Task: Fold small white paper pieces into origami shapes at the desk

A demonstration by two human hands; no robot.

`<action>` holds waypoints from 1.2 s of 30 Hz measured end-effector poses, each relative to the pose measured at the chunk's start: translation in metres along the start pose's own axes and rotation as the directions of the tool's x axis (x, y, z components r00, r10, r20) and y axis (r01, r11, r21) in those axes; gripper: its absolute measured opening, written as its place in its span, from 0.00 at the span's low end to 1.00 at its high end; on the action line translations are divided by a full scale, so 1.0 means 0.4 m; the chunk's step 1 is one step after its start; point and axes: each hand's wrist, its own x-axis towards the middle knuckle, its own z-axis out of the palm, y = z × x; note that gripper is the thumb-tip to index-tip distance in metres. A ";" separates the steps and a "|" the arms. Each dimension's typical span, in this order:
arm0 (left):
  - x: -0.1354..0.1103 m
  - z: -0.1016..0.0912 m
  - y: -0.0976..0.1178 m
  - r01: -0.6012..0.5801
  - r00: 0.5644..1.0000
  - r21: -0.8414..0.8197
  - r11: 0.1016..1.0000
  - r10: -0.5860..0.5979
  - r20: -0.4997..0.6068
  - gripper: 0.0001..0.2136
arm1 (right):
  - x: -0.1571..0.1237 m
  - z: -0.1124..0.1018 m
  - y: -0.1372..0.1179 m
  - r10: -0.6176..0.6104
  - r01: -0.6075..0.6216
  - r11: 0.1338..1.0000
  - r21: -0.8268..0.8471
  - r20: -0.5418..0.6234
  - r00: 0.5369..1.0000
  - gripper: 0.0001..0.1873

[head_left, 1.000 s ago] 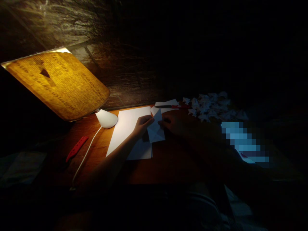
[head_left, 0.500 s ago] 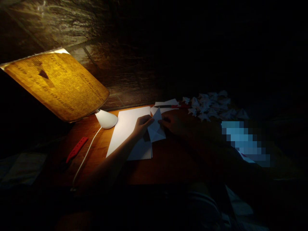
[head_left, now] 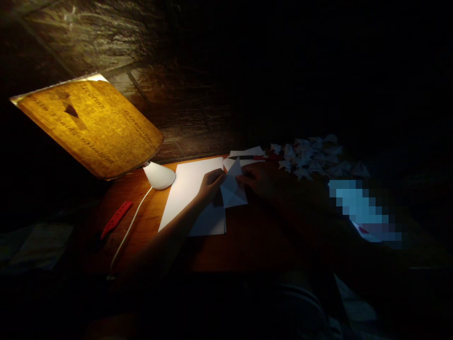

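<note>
My left hand [head_left: 211, 183] pinches the left edge of a folded sheet of white paper [head_left: 234, 188], which shows crease lines and a pointed top. On its other side my right hand [head_left: 257, 181], dim in shadow, has thumb and finger closed on the paper's right edge. The folded paper is held up over the right side of a stack of white sheets [head_left: 191, 189] on the wooden table. Behind it lie more white paper pieces [head_left: 247, 153], with a dark and red pen-like tool [head_left: 249, 157] across them.
A lamp with a printed yellow shade [head_left: 92, 127] and white base [head_left: 159, 176] stands at left, its white cord [head_left: 130, 226] running forward. A red power strip [head_left: 117, 218] lies beside it. Several folded paper shapes [head_left: 311, 156] are heaped back right, near a lit, pixelated screen [head_left: 361, 203].
The whole view has shifted slightly, so everything sits a little farther right. Both hands keep their hold on the folded paper, with hardly any other movement.
</note>
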 end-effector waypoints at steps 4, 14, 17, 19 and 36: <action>-0.003 -0.001 -0.003 0.056 0.994 0.000 0.998 -0.056 0.091 0.24 | -0.001 -0.004 -0.015 0.091 -0.091 0.992 0.082 0.006 0.996 0.14; -0.007 -0.001 0.001 -0.004 0.977 0.067 0.998 -0.011 0.215 0.23 | 0.001 -0.008 0.002 0.056 -0.057 0.996 0.070 0.025 0.998 0.10; -0.004 -0.002 -0.001 -0.027 0.966 0.058 0.998 0.011 0.257 0.23 | 0.005 -0.010 0.007 0.017 -0.019 0.999 0.036 0.034 0.999 0.09; -0.002 -0.003 -0.003 -0.026 0.963 0.040 0.999 0.014 0.268 0.22 | 0.006 -0.010 0.008 -0.002 0.001 1.000 0.024 0.051 0.999 0.09; 0.001 0.002 -0.009 -0.029 0.964 -0.028 0.999 0.035 0.262 0.22 | 0.012 -0.005 0.009 0.037 -0.047 0.993 0.113 0.089 0.995 0.19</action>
